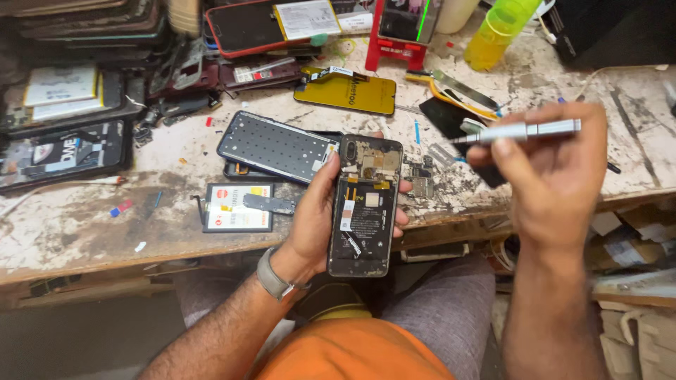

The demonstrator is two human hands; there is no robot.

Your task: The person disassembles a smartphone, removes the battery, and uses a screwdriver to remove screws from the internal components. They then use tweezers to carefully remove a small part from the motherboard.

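My left hand [318, 218] grips an opened black phone [364, 204] with its back cover off, held upright over the front edge of the workbench [84, 218]. Circuit parts show in its upper half and a dark battery bay below. A grey watch sits on that wrist. My right hand [553, 172] is raised to the right of the phone and holds a silver screwdriver [517, 131] sideways, tip pointing left, a short way from the phone's top.
A black phone frame [276, 146] and a flat battery [238, 208] lie left of the phone. A yellow back cover [350, 91], a red phone stand [394, 48], a yellow-green bottle [498, 32], pliers and stacked phone parts crowd the far side.
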